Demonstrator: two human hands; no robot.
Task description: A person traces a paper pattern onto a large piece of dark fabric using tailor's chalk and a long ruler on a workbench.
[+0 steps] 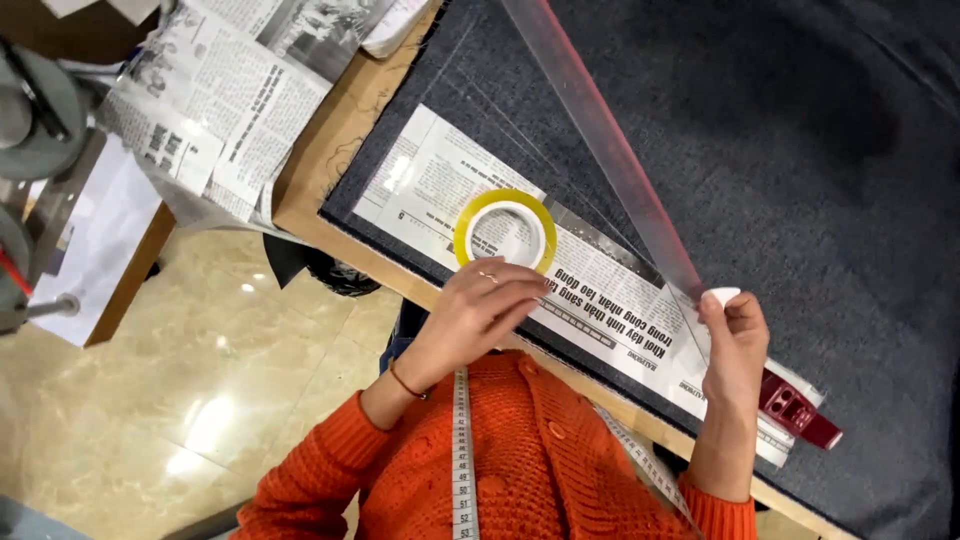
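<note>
Left hand curled, right hand pinching.

A yellow-rimmed tape roll lies flat on the newspaper strip; a white chalk piece touches the clear ruler.

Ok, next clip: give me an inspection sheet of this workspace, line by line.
Surface: wooden table covered by dark blue fabric.
Job's things: newspaper strip lying flat on the fabric; yellow tape roll on top of it; clear ruler lying slantwise across the fabric; white chalk piece at the right fingertips.
Clutter: loose newspapers at the table's far end; red box by the right wrist.
Grippers: left hand rests by the tape roll; right hand pinches the chalk at the ruler's near end.
Cables: nothing seen.
Surroundings: glossy tiled floor; measuring tape hangs over the orange sweater.
</note>
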